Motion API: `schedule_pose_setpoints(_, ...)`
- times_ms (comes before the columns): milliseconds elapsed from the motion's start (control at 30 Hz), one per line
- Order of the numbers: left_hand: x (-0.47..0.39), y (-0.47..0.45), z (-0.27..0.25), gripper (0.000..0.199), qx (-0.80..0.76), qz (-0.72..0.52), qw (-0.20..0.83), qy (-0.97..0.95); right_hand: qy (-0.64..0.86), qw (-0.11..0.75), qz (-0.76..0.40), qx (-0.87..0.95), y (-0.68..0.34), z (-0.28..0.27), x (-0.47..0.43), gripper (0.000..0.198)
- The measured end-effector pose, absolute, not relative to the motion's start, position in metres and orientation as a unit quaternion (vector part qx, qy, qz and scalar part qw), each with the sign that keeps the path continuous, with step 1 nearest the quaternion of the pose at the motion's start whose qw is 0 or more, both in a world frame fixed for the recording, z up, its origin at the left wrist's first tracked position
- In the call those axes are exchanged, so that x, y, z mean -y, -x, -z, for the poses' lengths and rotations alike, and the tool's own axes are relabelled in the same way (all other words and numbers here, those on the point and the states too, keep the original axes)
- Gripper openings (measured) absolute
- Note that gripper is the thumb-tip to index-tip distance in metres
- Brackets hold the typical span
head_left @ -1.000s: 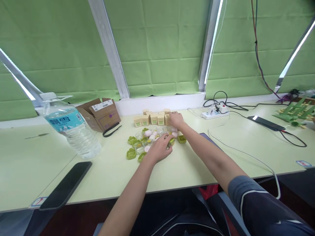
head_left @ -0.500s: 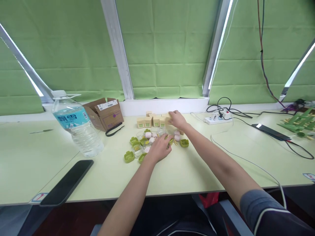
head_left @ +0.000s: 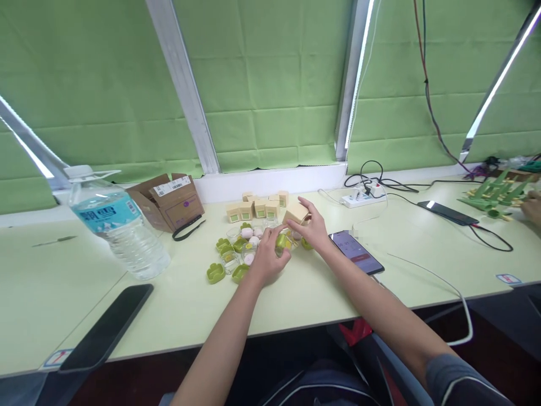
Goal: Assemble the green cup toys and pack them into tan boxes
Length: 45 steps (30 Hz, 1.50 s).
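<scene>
My left hand (head_left: 267, 258) is closed around a small green container (head_left: 281, 242) with a yellow piece at its side; the fingers hide part of it. Between the thumb and fingers of my right hand (head_left: 315, 226) is a small beige box (head_left: 296, 213), tilted, just beyond the left fingertips. In front and to the left lie green flower-shaped cups (head_left: 216, 273), clear plastic cups (head_left: 230, 261) and pale pink round pieces (head_left: 247, 233). Several more beige boxes (head_left: 260, 210), some with a green window, stand in a group behind them.
A large water bottle (head_left: 139, 248), an open cardboard box (head_left: 177, 204) and a dark phone (head_left: 110, 324) are on the left. To the right are a lit phone (head_left: 357, 252), a power strip (head_left: 363, 198), cables and green parts (head_left: 494, 194) near another person's hand (head_left: 533, 206).
My right hand has brought a beige box from the back group towards my left hand. The view has shifted, and a lit phone and another person's hand now show on the right.
</scene>
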State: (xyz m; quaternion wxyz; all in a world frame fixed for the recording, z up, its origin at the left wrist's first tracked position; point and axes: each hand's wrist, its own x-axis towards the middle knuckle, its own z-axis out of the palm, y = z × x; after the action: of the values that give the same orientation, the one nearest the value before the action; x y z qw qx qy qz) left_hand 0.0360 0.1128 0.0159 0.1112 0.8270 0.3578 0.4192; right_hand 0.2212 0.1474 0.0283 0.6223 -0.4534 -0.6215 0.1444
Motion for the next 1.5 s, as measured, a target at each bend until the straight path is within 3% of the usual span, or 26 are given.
schedule_pose_setpoints(300, -0.110, -0.034, -0.025, 0.020, -0.371, -0.504, 0.122, -0.770, 0.401, 0.575, -0.060, 0.711, -0.212, -0.035, -0.132, 0.051)
schedule_pose_setpoints(400, -0.110, -0.036, -0.024, 0.024, -0.402, -0.493, 0.139, -0.759, 0.389, 0.588, -0.066, 0.706, -0.213, -0.039, -0.129, 0.045)
schedule_pose_setpoints(500, -0.110, -0.039, -0.021, 0.064, -0.425, -0.474, 0.139, -0.759, 0.381, 0.597, -0.093, 0.700, -0.214, -0.041, -0.127, 0.046)
schedule_pose_setpoints(533, -0.110, -0.040, -0.020, 0.070, -0.421, -0.468, 0.135, -0.765, 0.377, 0.595, -0.101, 0.703, -0.213, -0.042, -0.126, 0.048)
schedule_pose_setpoints(767, -0.110, -0.041, -0.023, 0.037, -0.393, -0.478, 0.106, -0.779, 0.358, 0.541, -0.105, 0.754, -0.215, -0.039, -0.124, 0.046)
schedule_pose_setpoints(1000, -0.115, -0.037, -0.020, 0.037, -0.395, -0.495, 0.071, -0.771, 0.308, 0.518, -0.157, 0.782, -0.226, -0.042, -0.129, 0.048)
schedule_pose_setpoints(1267, -0.113, -0.040, -0.021, 0.048, -0.411, -0.471, 0.143, -0.768, 0.358, 0.587, -0.233, 0.688, -0.220, -0.045, -0.128, 0.052)
schedule_pose_setpoints(1500, -0.107, -0.036, -0.028, 0.043, -0.410, -0.495, 0.199, -0.739, 0.327, 0.568, -0.374, 0.656, -0.219, -0.043, -0.125, 0.045)
